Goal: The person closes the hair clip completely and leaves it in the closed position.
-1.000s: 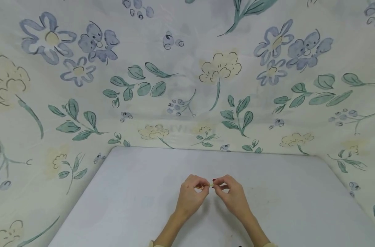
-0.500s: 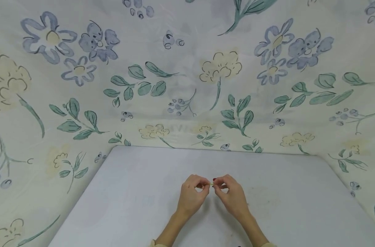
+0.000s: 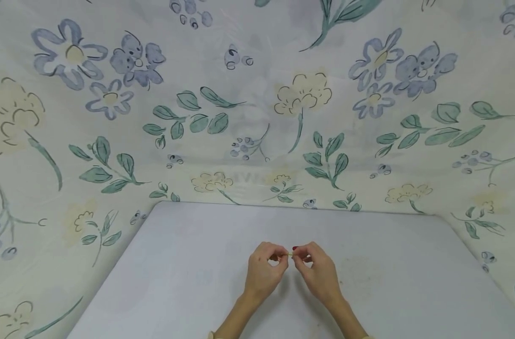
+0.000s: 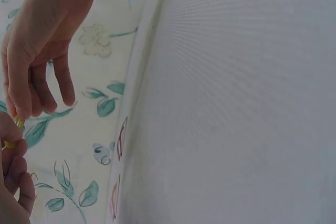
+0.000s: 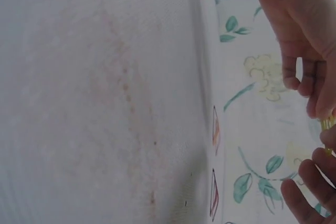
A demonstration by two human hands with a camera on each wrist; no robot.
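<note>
In the head view both hands meet above the middle of a white tabletop (image 3: 189,263). Between their fingertips is a short bundle of thin yellow strands (image 5: 326,124), perhaps a rubber band; most of it is hidden by the fingers. My left hand (image 3: 261,270) pinches one end with thumb and forefinger. The other end is pinched by my right hand (image 3: 318,270), which shows a dark red nail. The left wrist view has the right hand (image 4: 44,40) above and the left hand (image 4: 13,177) cut off at the edge, with a bit of yellow between them.
Floral cloth (image 3: 249,141) hangs behind and around the table. Small brownish specks (image 5: 126,82) and faint stains mark the tabletop to the right. Red and orange outlined shapes (image 5: 214,195) show along the table's far edge in the wrist views.
Both hands stay in nearly the same place, keeping their pinch on the yellow strands. A small dark tip at the bottom edge of the head view has gone out of sight.
</note>
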